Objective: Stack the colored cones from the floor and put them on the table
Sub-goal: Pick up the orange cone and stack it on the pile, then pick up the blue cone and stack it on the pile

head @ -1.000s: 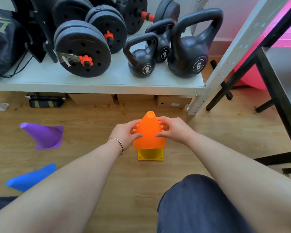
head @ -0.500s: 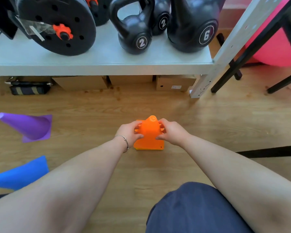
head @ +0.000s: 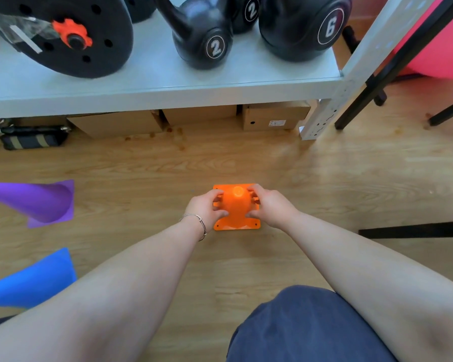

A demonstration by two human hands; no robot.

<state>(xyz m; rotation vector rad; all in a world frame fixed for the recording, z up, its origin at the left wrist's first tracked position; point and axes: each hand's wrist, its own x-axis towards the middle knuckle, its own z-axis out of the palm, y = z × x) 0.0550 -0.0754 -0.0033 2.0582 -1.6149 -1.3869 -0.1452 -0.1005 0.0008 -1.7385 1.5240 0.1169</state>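
An orange cone [head: 236, 206] stands upright on the wooden floor in front of me, seen from above, its base flat on the floor. My left hand [head: 206, 208] grips its left side and my right hand [head: 268, 206] grips its right side. The yellow cone seen earlier under it is hidden. A purple cone [head: 41, 202] lies on its side at the left, tip pointing left. Below it a blue cone [head: 34, 279] also lies on its side at the left edge.
A grey metal shelf [head: 168, 92] runs across the top, carrying weight plates [head: 71, 35] and black kettlebells [head: 207, 40]. Cardboard boxes [head: 275, 117] sit under it. Black table legs [head: 413, 229] stand at the right. My knee [head: 306, 327] is at the bottom.
The orange cone has gone down over the yellow cone, which no longer shows. My head has tilted further down and forward; both hands stay on the cone.
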